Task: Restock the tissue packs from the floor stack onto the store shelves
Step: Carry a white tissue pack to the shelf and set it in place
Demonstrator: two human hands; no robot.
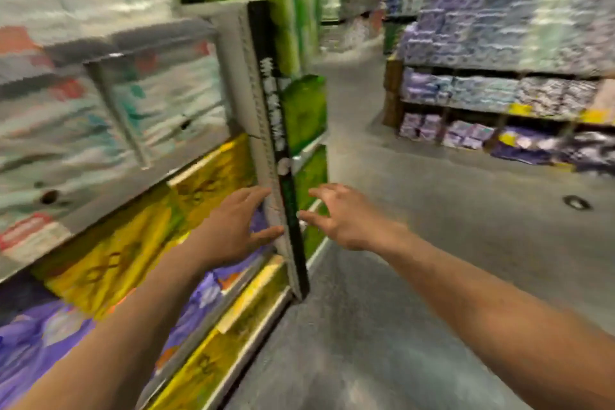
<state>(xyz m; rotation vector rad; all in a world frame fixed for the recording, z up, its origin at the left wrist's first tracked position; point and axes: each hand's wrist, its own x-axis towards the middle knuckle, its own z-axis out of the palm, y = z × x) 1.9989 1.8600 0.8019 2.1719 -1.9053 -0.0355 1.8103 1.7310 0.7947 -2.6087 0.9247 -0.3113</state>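
The frame is blurred by motion. Both my arms reach forward toward the end post point(266, 130) of the shelf unit on my left. My left hand point(233, 226) is open, fingers spread, in front of the yellow tissue packs point(206, 183) and purple packs point(40, 336) on the lower shelves, and holds nothing. My right hand point(342, 216) is open too, fingers apart, just right of the post near the green packs point(304, 110) on the unit's end face. White tissue packs point(83, 130) fill the shelf above. No floor stack shows.
A grey concrete aisle floor point(416, 293) runs ahead and to the right. Across it stands another shelf unit point(506, 106) full of purple and blue packs, with some lying at its foot. A small dark round mark point(577, 202) sits on the floor.
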